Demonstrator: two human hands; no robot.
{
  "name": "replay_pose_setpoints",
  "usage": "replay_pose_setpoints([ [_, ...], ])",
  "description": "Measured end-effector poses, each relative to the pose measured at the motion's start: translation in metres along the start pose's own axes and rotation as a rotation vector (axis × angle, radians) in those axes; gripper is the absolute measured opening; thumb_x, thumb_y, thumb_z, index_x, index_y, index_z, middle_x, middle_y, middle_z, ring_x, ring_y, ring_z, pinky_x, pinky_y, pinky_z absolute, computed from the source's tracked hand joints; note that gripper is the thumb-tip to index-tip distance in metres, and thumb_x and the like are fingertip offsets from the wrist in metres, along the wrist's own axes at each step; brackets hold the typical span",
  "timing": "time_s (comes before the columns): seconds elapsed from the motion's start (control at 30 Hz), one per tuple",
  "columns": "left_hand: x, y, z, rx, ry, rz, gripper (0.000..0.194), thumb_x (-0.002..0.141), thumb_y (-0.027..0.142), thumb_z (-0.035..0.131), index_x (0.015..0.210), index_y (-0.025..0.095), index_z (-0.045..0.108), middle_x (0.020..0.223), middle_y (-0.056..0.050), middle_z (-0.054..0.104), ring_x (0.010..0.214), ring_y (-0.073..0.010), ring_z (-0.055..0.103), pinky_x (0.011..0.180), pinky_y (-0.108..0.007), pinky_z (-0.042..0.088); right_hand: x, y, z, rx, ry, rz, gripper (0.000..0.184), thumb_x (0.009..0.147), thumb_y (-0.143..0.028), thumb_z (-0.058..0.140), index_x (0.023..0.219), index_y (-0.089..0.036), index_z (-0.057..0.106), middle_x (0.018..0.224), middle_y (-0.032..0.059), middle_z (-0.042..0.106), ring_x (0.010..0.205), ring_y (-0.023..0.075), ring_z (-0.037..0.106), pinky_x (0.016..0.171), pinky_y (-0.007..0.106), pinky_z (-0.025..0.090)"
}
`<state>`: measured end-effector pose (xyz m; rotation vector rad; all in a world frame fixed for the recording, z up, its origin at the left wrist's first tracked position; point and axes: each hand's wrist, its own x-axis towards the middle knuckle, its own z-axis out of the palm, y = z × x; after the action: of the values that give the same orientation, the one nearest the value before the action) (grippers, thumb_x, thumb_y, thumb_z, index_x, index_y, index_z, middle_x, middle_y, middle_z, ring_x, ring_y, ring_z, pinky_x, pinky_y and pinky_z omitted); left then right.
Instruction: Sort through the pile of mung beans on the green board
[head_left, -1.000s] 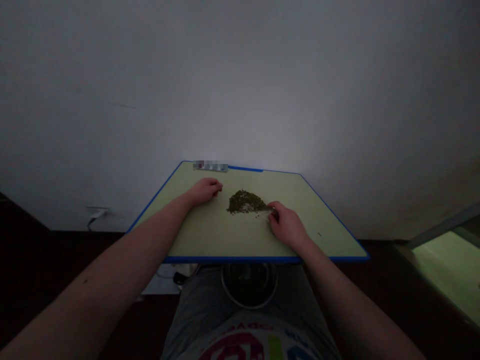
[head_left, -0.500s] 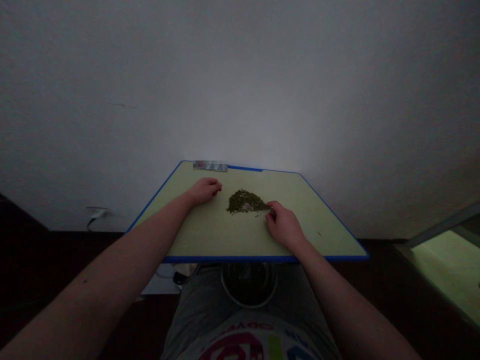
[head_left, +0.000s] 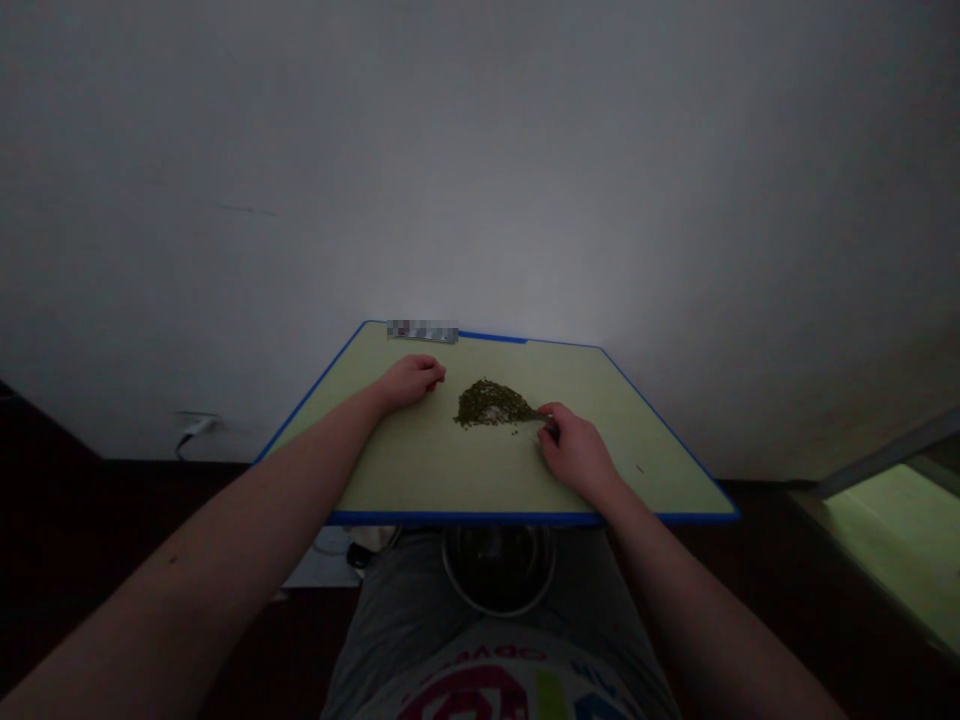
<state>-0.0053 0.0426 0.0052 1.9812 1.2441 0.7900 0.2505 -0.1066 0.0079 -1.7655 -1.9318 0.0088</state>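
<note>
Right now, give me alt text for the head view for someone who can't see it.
Seen from above, a person's right hand touches the edge of a small pile of green grains on a pale green, blue-edged table. Their left hand rests curled on the table beside the pile, and a metal bowl sits on their lap.

There are two hands, a left hand (head_left: 411, 379) and a right hand (head_left: 576, 451), on one green table (head_left: 420, 470), with one heap of small green grains (head_left: 491, 403), one metal bowl (head_left: 498, 571) below its edge, and one label strip (head_left: 421, 331).
</note>
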Motion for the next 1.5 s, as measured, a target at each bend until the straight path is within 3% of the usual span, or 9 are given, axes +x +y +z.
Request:
replay_pose_setpoints([
  [0.63, 0.0001, 0.0005, -0.0001, 0.001, -0.008, 0.02, 0.027, 0.07, 0.04, 0.046, 0.063, 0.016, 0.053, 0.054, 0.001, 0.049, 0.049, -0.0096, 0.042, 0.05, -0.023, 0.032, 0.0005, 0.0011, 0.0004, -0.047, 0.027, 0.042, 0.029, 0.076, -0.018, 0.046, 0.104, -0.019, 0.051, 0.079, 0.0042, 0.063, 0.066, 0.0151, 0.054, 0.061, 0.024, 0.035],
  [1.17, -0.0004, 0.0015, -0.0005, 0.003, -0.017, 0.012, 0.027, 0.071, 0.04, 0.047, 0.065, 0.015, 0.054, 0.053, 0.002, 0.049, 0.048, -0.0088, 0.041, 0.049, -0.022, 0.032, -0.0015, 0.0001, -0.0006, 0.012, -0.007, -0.042, 0.03, 0.077, -0.017, 0.045, 0.106, -0.019, 0.05, 0.075, 0.0019, 0.062, 0.067, 0.0146, 0.055, 0.062, 0.024, 0.036],
  [1.5, 0.0, 0.0007, 0.0005, -0.028, -0.016, -0.002, 0.026, 0.07, 0.04, 0.047, 0.065, 0.015, 0.053, 0.053, 0.002, 0.048, 0.048, -0.0088, 0.041, 0.048, -0.022, 0.032, 0.0052, -0.0021, 0.0056, -0.02, 0.015, 0.005, 0.029, 0.077, -0.018, 0.046, 0.106, -0.019, 0.051, 0.08, 0.004, 0.063, 0.068, 0.0154, 0.055, 0.062, 0.025, 0.036],
])
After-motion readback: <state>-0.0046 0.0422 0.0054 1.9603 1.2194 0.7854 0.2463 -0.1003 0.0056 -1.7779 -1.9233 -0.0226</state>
